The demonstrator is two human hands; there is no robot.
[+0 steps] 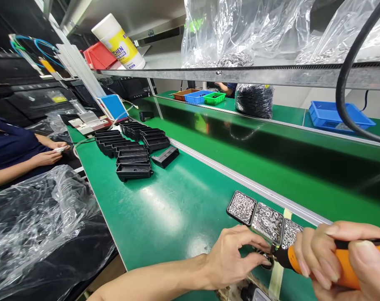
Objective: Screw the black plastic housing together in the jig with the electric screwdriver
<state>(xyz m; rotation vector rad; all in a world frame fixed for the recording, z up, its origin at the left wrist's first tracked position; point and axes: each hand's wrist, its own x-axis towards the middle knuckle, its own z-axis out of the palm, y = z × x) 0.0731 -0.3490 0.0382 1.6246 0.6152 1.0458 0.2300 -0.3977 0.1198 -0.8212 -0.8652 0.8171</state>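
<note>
My right hand point(343, 259) grips an orange electric screwdriver point(349, 267) at the lower right, its black tip pointing left. My left hand point(234, 255) pinches a small dark metal part point(267, 259) right at the screwdriver's tip, on the green mat point(165, 209). Just behind the hands sit three small black trays: one of screws point(241, 207), one of washers point(267, 222) and a third point(290, 233) partly hidden by my right hand.
Several black plastic housings point(130, 146) lie in rows farther left on the mat. A person in a dark sleeve point(11, 154) sits at the left. Clear plastic bags point(39, 217) lie at lower left. Blue bins point(337, 115), a wipes canister point(119, 42) and a black cable point(343, 83) are above.
</note>
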